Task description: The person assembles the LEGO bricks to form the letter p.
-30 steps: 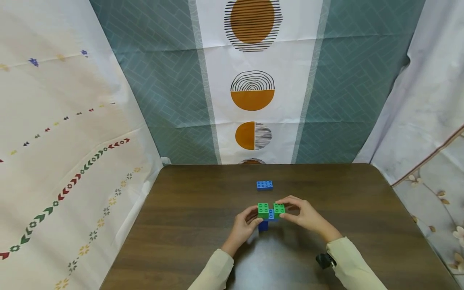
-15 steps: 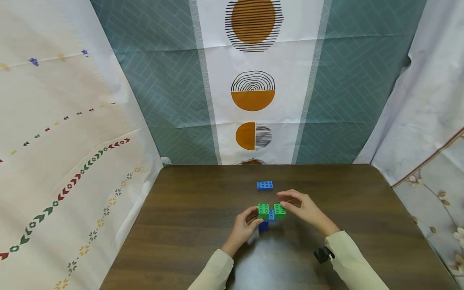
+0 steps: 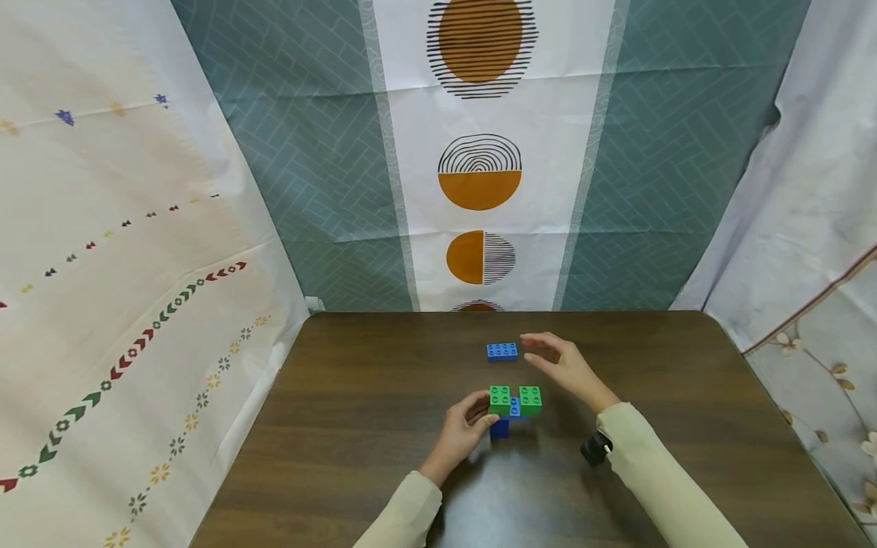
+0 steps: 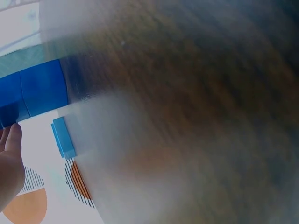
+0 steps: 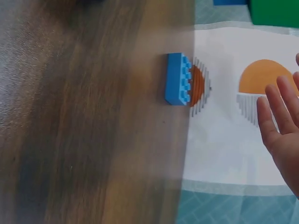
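My left hand [image 3: 460, 435] grips the left side of a built block model [image 3: 499, 430]. Dark blue bricks [image 4: 44, 88] form its lower column. A lighter blue brick [image 3: 515, 408] lies across, topped by two green bricks [image 3: 530, 400] with a gap between them. Farther back on the table, a single blue toy brick [image 3: 502, 352] lies studs up. Just right of this brick is my right hand [image 3: 565, 371], holding nothing, its fingers and thumb spread apart. The right wrist view shows that hand's fingers [image 5: 280, 109] extended, with the loose brick [image 5: 176, 79] to their left.
The brown wooden table [image 3: 342, 426] ends at a patterned cloth [image 3: 329, 190] hanging behind it. More cloth [image 3: 123, 342] hangs along the left side and a floral one [image 3: 822, 365] along the right. A small black device [image 3: 596, 449] sits at the right wrist.
My right hand has let go of the right green brick and moved back, away from me, to beside the loose blue brick. The left hand keeps its grip on the model.
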`<state>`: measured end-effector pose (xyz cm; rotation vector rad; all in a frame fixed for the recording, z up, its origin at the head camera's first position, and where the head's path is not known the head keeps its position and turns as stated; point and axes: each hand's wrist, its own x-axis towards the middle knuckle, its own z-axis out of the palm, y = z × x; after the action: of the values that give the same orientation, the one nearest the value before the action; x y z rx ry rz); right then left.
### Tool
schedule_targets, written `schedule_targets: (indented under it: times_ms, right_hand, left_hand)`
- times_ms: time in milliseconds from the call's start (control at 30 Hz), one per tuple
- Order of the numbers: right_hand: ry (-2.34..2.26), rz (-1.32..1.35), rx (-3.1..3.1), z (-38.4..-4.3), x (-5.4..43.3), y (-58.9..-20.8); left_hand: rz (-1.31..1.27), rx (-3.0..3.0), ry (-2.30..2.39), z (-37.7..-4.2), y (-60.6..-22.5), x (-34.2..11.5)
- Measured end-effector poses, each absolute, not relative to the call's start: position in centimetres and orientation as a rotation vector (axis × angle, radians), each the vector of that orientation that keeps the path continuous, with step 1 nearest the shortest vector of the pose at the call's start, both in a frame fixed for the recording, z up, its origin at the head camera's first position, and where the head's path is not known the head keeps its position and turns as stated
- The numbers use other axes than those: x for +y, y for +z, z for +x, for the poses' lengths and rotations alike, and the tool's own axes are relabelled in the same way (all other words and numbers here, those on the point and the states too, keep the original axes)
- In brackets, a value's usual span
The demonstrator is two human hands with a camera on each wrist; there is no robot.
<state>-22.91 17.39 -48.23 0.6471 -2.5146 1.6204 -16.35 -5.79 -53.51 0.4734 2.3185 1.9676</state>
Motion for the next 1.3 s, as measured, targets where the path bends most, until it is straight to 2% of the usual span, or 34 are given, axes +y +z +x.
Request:
schedule_targets:
  times_ms: [200, 400, 667, 967, 1300]
  right_hand:
    - [1.656, 0.633, -2.501, -24.3, 16.7, -48.5]
    - [1.666, 0.607, -2.456, -26.4, 16.7, -51.3]
    - [1.694, 0.508, -2.533, -29.2, 17.0, -55.0]
    - [1.732, 0.440, -2.653, -30.5, 16.6, -56.3]
    - [1.727, 0.426, -2.730, -31.0, 15.5, -57.1]
  left_hand:
    - [0.495, 2.313, 1.989, -17.7, -56.7, -5.8]
    - [0.513, 2.323, 1.990, -17.6, -56.9, -5.9]
    - [0.469, 2.324, 1.964, -17.3, -56.1, -5.7]
    - [0.540, 2.353, 1.965, -16.2, -53.1, -5.7]
    - [0.495, 2.333, 1.969, -16.0, -53.3, -5.6]
